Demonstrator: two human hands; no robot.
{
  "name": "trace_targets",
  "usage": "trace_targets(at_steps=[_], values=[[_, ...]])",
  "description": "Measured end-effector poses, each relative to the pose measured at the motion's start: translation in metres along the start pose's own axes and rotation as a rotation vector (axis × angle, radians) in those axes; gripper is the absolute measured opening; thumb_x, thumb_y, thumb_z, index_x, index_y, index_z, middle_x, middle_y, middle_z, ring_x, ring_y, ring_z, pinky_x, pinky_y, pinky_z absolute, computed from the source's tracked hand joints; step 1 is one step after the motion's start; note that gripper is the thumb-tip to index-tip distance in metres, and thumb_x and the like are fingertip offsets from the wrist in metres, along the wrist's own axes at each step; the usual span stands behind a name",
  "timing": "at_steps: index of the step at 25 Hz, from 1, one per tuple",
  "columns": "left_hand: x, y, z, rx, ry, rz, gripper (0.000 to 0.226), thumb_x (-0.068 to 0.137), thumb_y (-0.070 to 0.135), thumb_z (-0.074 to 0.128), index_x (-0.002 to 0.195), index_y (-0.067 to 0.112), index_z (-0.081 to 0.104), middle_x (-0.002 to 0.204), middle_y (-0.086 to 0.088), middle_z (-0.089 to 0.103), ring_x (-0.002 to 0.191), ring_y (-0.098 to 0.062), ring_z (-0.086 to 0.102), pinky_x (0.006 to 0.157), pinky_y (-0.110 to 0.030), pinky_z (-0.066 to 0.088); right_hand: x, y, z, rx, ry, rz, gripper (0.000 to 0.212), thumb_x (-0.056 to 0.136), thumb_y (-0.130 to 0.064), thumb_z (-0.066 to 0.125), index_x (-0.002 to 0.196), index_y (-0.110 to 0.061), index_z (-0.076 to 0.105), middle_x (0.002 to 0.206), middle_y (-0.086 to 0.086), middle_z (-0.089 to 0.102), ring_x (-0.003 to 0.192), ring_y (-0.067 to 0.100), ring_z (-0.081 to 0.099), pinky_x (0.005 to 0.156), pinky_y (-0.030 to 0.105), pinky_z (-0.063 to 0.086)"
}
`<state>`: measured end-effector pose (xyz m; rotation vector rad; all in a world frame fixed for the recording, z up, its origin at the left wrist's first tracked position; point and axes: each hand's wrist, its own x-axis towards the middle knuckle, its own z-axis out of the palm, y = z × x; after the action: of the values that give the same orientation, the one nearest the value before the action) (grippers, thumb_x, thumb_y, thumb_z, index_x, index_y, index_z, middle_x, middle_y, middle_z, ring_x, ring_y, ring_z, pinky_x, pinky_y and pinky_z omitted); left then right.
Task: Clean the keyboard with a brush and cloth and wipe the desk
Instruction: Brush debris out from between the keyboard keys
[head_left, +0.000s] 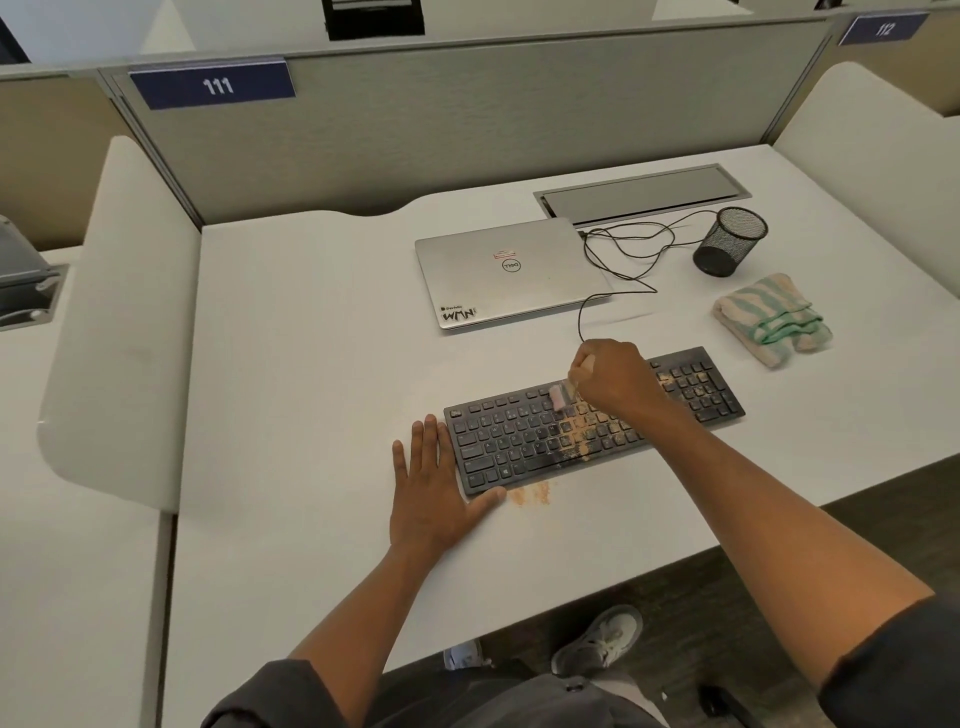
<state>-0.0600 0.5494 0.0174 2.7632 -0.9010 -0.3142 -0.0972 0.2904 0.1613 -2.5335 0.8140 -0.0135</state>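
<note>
Black keyboard (592, 415) lies on the white desk (311, 364), angled, near the front edge. Orange-tan dust covers its middle and right keys; a small patch of the same dust (530, 492) sits on the desk just in front of it. Right hand (613, 379) is curled round a small brush (563, 395), bristles down on the upper key rows. Left hand (436, 488) lies flat, fingers straight, against the keyboard's left end. Folded green-striped cloth (771, 319) rests beyond the keyboard's right end, apart from it. Closed silver laptop (511, 273), mesh cup (730, 241) behind
</note>
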Motion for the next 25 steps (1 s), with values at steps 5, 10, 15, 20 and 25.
trace_targets(at_steps=[5,10,15,20,25], values=[[-0.001,0.001,-0.002,0.004,-0.006,-0.002,0.122,0.079,0.095,0.02,0.159,0.011,-0.018,0.167,-0.009,-0.022,0.151,-0.021,-0.029,0.123,-0.05,-0.016,-0.003,0.002,0.003,-0.137,-0.143,0.035,0.018,0.092,-0.012,0.059,0.095,0.0,0.072,0.097,0.013,0.072,0.089,0.025,0.066,0.076,0.032,0.055],[0.0,0.002,-0.002,0.022,-0.011,-0.011,0.122,0.079,0.095,0.02,0.159,0.011,-0.017,0.167,-0.008,-0.021,0.152,-0.02,-0.028,0.124,-0.05,-0.014,-0.003,0.002,-0.002,-0.073,-0.094,-0.005,0.015,0.094,-0.013,0.058,0.095,-0.006,0.071,0.089,0.005,0.065,0.083,0.019,0.06,0.072,0.027,0.047],[0.0,0.003,-0.002,0.028,-0.016,-0.023,0.121,0.079,0.095,0.022,0.159,0.012,-0.016,0.167,-0.006,-0.022,0.151,-0.018,-0.028,0.124,-0.048,-0.015,0.002,0.011,-0.004,-0.159,-0.252,0.02,0.019,0.085,-0.005,0.056,0.091,-0.002,0.074,0.093,0.009,0.074,0.086,0.022,0.068,0.078,0.034,0.059],[0.0,0.004,-0.001,0.047,-0.013,-0.028,0.121,0.079,0.095,0.021,0.16,0.014,-0.015,0.168,-0.005,-0.02,0.152,-0.017,-0.027,0.125,-0.048,-0.012,0.002,0.012,-0.008,-0.001,-0.159,-0.058,0.013,0.093,-0.018,0.06,0.095,-0.011,0.071,0.094,0.003,0.067,0.085,0.018,0.061,0.072,0.028,0.05],[0.0,0.003,0.001,0.07,-0.008,-0.038,0.121,0.076,0.097,0.016,0.16,0.015,-0.016,0.168,-0.004,-0.02,0.152,-0.017,-0.027,0.125,-0.047,-0.012,0.006,0.022,-0.006,-0.159,-0.371,-0.058,0.018,0.093,-0.015,0.059,0.095,-0.003,0.072,0.096,0.009,0.072,0.088,0.021,0.068,0.08,0.038,0.059]])
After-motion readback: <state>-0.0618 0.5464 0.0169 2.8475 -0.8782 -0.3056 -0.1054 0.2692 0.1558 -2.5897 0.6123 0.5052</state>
